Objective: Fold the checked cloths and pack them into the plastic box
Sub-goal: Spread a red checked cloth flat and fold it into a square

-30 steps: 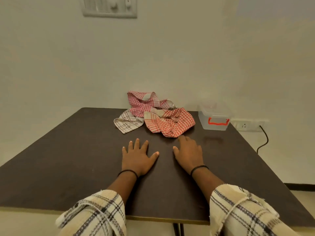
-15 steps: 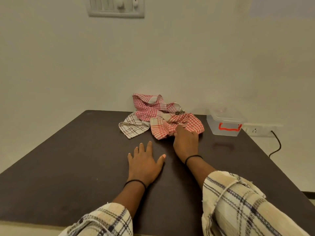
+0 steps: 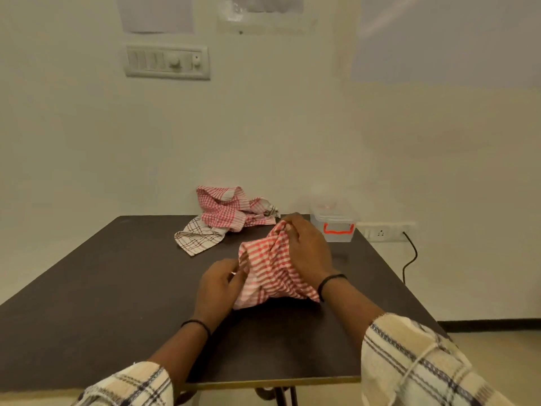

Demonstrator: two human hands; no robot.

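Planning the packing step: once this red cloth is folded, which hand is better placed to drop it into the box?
Probably the right hand: it grips the red cloth on the side nearer the plastic box.

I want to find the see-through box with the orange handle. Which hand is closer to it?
The right hand. It holds the orange checked cloth just in front of the plastic box, to its left. The left hand pinches the cloth's other edge, farther away.
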